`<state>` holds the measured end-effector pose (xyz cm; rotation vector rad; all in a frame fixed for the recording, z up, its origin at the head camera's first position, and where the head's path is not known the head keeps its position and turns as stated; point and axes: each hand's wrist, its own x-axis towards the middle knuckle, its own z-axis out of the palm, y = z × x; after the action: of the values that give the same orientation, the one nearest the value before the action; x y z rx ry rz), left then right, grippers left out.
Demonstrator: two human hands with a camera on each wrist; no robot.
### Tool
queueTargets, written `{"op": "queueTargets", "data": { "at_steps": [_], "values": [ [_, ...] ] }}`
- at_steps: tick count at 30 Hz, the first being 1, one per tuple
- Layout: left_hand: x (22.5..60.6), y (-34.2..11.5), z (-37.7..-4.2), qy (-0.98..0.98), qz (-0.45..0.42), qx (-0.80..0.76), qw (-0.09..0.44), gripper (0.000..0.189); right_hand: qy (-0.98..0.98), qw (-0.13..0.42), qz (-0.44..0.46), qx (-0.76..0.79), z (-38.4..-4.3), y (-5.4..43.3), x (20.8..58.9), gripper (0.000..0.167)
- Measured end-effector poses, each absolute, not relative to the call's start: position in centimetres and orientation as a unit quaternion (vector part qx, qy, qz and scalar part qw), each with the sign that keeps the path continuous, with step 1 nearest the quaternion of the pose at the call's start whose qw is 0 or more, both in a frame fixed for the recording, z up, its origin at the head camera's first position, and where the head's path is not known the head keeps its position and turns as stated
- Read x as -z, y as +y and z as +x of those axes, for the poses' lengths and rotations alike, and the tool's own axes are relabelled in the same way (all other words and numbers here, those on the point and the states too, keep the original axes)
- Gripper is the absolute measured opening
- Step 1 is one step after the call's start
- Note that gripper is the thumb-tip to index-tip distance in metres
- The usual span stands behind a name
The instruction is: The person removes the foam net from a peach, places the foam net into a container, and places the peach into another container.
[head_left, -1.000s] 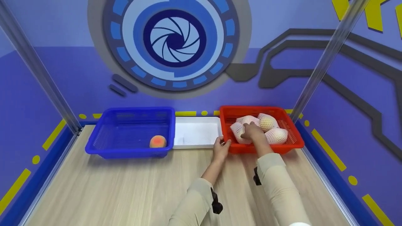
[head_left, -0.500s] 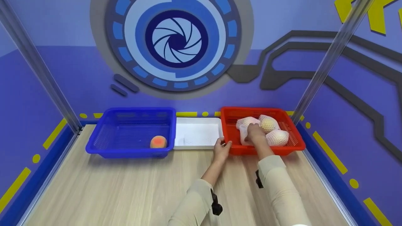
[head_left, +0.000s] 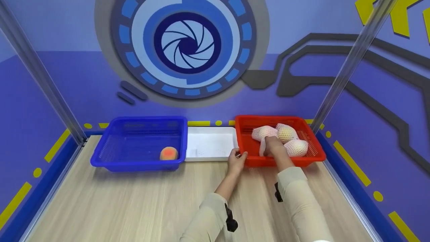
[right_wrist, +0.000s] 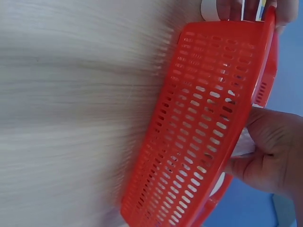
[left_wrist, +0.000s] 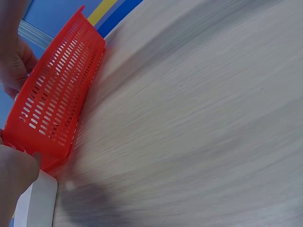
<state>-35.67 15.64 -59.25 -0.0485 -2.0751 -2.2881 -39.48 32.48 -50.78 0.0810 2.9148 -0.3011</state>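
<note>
My left hand [head_left: 236, 162] grips the front left corner of the red plastic basket [head_left: 247, 162], thumb on the outside of the rim. Inside that basket, my right hand [head_left: 273, 147] reaches down over the front wall and holds a fruit in a white foam net [head_left: 262, 148]; most of it is hidden behind the hand. In the right wrist view, thumb and fingers close around white netting [right_wrist: 245, 143] just behind the slotted wall. Beside the hand lie other netted fruits: a pinkish one [head_left: 264, 132], a yellowish one [head_left: 286, 133] and a pale one [head_left: 296, 148].
A white tray [head_left: 211, 158] stands between the red basket and a blue basket [head_left: 134, 164]. One bare peach [head_left: 169, 153] lies in the blue basket's front right corner. The wooden tabletop [head_left: 134, 201] runs back to a printed blue wall [head_left: 208, 111].
My right hand has moved slightly right and lower in the red basket, shifting the front left netted fruit rightward beneath it. My left hand stays at the corner.
</note>
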Motion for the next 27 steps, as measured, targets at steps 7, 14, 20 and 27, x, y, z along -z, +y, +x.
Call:
{"op": "queueTargets", "data": {
  "at_steps": [7,14,20,27],
  "values": [
    [59.3,15.6,-35.5,-0.672,-0.016,0.74,0.022,0.029,0.989,0.097,0.02,0.11,-39.6,32.9,51.6,0.061],
    [59.0,15.6,-35.6,-0.675,-0.015,0.738,0.014,0.031,0.988,0.101,0.017,0.117,-39.8,33.1,52.0,0.058],
    [58.9,15.7,-35.7,-0.675,-0.014,0.738,0.009,0.029,0.985,0.102,0.03,0.137,-40.0,33.5,52.2,0.062],
    [59.1,15.6,-35.6,-0.67,-0.012,0.743,0.006,0.03,0.981,0.108,0.042,0.154,-40.0,33.9,52.8,0.082]
  ]
}}
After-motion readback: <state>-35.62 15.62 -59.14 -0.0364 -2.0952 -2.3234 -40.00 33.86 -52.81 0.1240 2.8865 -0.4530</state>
